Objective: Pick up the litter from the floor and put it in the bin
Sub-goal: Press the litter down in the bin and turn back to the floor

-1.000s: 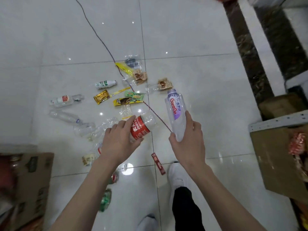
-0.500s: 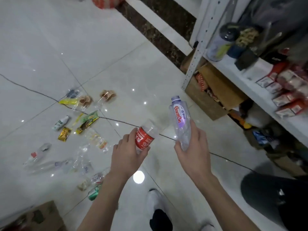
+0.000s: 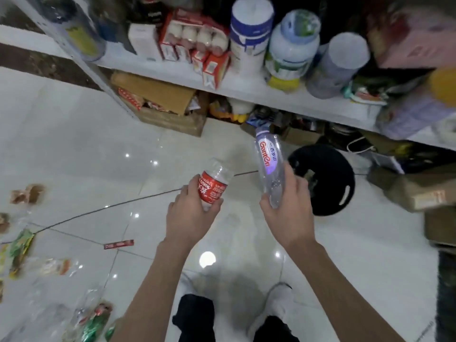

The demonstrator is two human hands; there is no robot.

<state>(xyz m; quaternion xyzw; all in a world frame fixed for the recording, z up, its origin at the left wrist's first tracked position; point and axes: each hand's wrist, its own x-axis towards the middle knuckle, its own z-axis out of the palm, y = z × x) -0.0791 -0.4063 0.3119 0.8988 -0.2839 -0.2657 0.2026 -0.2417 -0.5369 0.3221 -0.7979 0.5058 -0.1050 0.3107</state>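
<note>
1. The floor [image 3: 74,144] is glossy white tile. A loaded shelf [image 3: 246,93] runs across the top of my view, its goods too smeared by blur to read.
2. The bin [image 3: 340,169], black and round, stands on the floor just beyond my right hand [image 3: 288,213], which hides part of its near rim. I cannot tell how full it is.
3. My right fingers are clamped round the lower half of a clear purple-labelled bottle [image 3: 269,166], with its neck tilted up and away, close to the bin.
4. My left hand [image 3: 190,215] has its fingers wrapped round a red-labelled bottle [image 3: 213,187], farther from the bin.
5. Both bottles are thin, slick plastic. I judge that a careless toss could clip the rim and send one skidding under the shelf, and the left bottle is the likelier to miss.
6. More wrappers [image 3: 22,245] lie on the floor at the left, blurred and cut off by the edge, and a red strip [image 3: 119,244] lies nearer my feet.
</note>
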